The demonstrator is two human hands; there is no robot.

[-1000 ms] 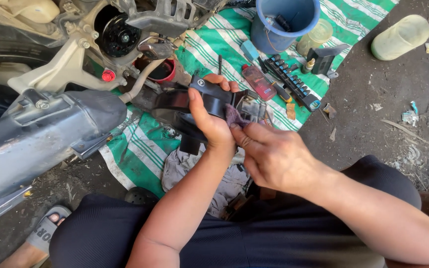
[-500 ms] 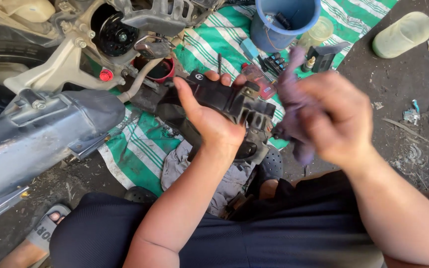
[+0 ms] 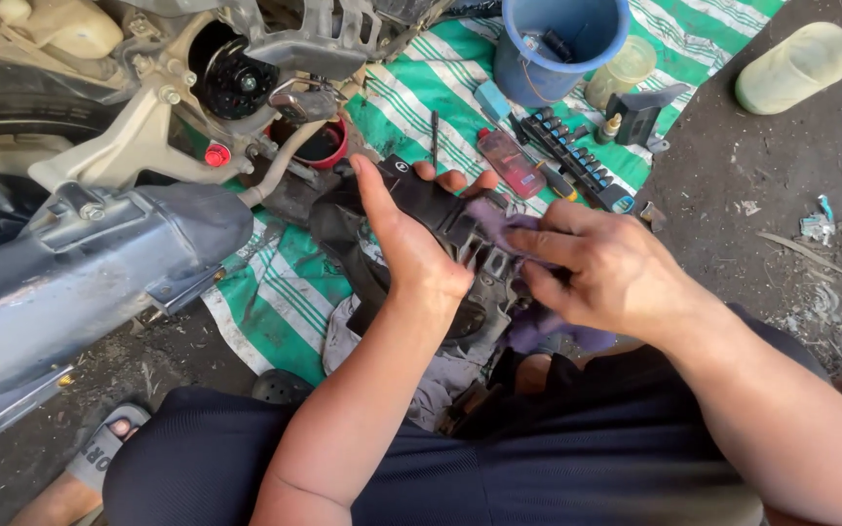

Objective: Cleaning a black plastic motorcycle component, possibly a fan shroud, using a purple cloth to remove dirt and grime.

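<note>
My left hand point(image 3: 411, 248) grips the black cover point(image 3: 440, 209) over the green striped mat's point(image 3: 275, 312) near edge, beside the motorcycle point(image 3: 99, 263), bucket point(image 3: 557, 44) and socket rail point(image 3: 577, 161). My right hand point(image 3: 606, 268), raised half a second ago, now presses the purple rag point(image 3: 499, 219) against it.

The left hand point(image 3: 411, 255) is gripping a black ribbed cover point(image 3: 440, 219), and the right hand point(image 3: 604, 268) is pressing a purple rag point(image 3: 499, 216) against it. Underneath, a green mat with white stripes point(image 3: 275, 302) is showing. At the far side a blue bucket point(image 3: 553, 44) is standing, with a pale yellowish jug point(image 3: 796, 66) lying to its right. A black socket rail point(image 3: 577, 161) is carrying what may be blue tips. On the left, a grey exhaust point(image 3: 80, 282) is lying near a red-rimmed cup point(image 3: 322, 146) and a small red cap point(image 3: 215, 155).
</note>
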